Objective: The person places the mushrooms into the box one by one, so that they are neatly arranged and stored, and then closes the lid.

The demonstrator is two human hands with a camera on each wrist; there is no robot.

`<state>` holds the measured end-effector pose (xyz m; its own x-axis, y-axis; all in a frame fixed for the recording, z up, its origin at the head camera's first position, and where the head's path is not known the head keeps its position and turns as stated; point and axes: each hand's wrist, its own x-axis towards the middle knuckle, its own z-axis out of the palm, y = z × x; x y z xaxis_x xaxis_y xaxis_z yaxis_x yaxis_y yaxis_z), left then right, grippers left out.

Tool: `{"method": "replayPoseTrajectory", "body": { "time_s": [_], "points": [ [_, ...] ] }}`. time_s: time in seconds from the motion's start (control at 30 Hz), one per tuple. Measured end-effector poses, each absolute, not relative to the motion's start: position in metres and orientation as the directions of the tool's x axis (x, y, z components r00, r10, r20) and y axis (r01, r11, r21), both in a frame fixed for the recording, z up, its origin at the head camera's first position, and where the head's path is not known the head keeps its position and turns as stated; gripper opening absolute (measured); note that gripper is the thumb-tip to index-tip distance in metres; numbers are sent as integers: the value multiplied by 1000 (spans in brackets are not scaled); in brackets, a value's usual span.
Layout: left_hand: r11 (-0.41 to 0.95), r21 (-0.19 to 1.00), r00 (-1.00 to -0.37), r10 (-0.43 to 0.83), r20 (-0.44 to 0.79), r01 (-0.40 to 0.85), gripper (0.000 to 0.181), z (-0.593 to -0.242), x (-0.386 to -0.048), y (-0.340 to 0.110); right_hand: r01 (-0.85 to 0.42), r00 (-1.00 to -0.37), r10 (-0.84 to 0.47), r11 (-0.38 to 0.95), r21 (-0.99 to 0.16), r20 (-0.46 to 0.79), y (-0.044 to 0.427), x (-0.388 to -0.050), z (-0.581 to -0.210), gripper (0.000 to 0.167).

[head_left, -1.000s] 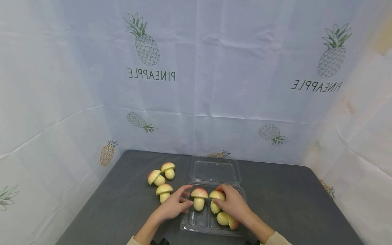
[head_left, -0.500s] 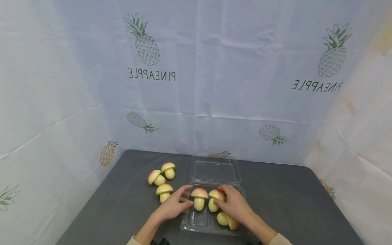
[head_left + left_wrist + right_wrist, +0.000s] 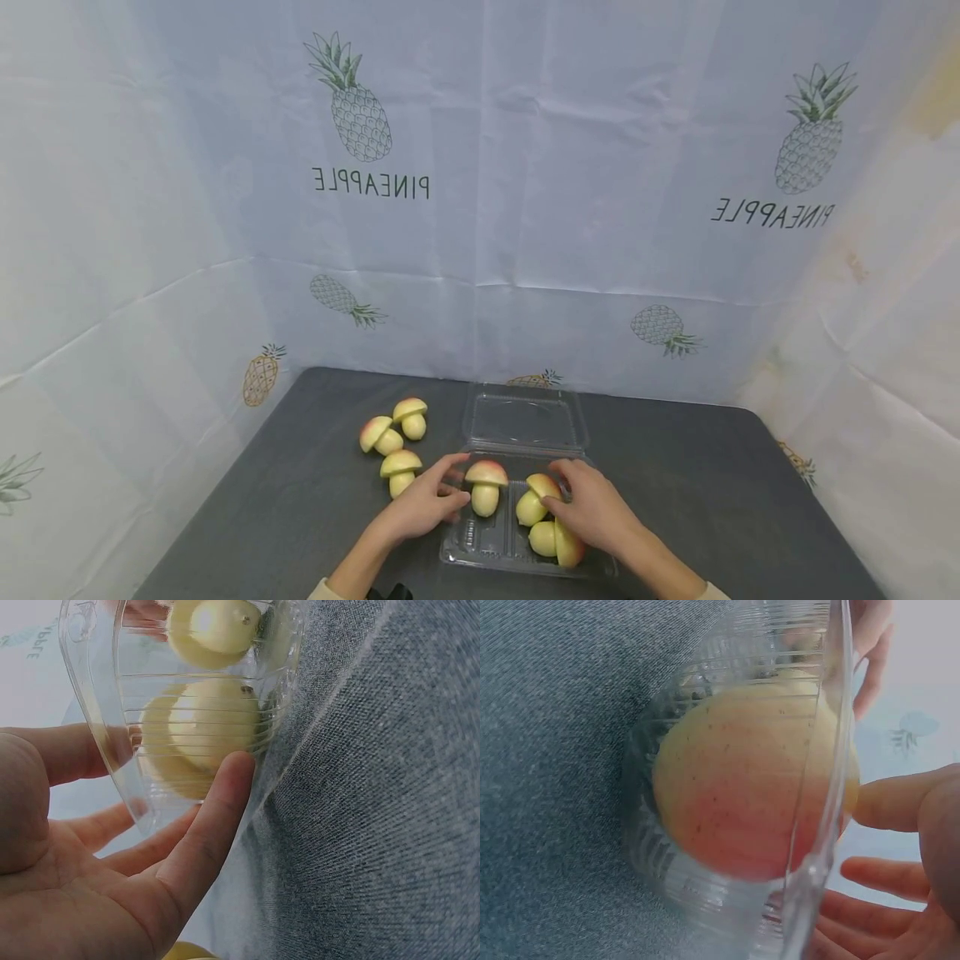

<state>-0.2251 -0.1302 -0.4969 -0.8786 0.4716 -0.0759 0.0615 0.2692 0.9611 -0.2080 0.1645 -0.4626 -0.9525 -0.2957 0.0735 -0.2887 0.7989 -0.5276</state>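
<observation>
A clear plastic clamshell box (image 3: 491, 555) lies with its lid (image 3: 523, 421) folded back. Inside are three yellow, red-topped artificial mushrooms. One mushroom (image 3: 486, 497) stands upright in the left compartment, beside my left hand (image 3: 425, 500). That hand rests against the box's left side, its fingers extended and a fingertip (image 3: 238, 769) touching the clear wall. In the right compartment, my right hand (image 3: 596, 510) holds a tilted mushroom (image 3: 531, 507) by the cap, between thumb and fingers. Below it a third mushroom (image 3: 543, 539) lies sideways, its cap (image 3: 750, 787) large through the wall.
Three more mushrooms lie at the left of the dark table: a back one (image 3: 412, 423), a leftmost one (image 3: 375, 433) and a front one (image 3: 401, 471) close to my left wrist. A pineapple-print curtain (image 3: 525, 208) surrounds the table.
My right hand has shifted right and slightly nearer. Its mushroom, more upright before, now leans with its cap to the right, close against the lying one. The left hand has stayed put.
</observation>
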Motion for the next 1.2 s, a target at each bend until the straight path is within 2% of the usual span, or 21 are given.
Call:
{"method": "replayPoseTrajectory", "body": {
  "time_s": [0.2, 0.4, 0.7, 0.93, 1.2],
  "points": [
    [267, 962, -878, 473, -77, 60, 63, -497, -225, -130, -297, -949, -310, 807, -510, 63, 167, -206, -460, 34],
    [259, 964, -876, 476, -73, 60, 63, -495, -224, -129, -277, -950, -311, 824, -494, 15, 168, -203, -455, 34],
    [263, 964, -876, 475, -82, 52, 63, -494, -223, -129, -247, -943, -328, 808, -535, -59, 167, -198, -455, 49],
    [258, 965, -877, 474, -78, 54, 63, -495, -224, -129, -297, -910, -405, 786, -543, -90, 166, -196, -454, 67],
    [259, 964, -878, 472, -78, 53, 63, -496, -225, -129, -339, -904, -424, 792, -507, -58, 162, -203, -456, 55]
  ]
}}
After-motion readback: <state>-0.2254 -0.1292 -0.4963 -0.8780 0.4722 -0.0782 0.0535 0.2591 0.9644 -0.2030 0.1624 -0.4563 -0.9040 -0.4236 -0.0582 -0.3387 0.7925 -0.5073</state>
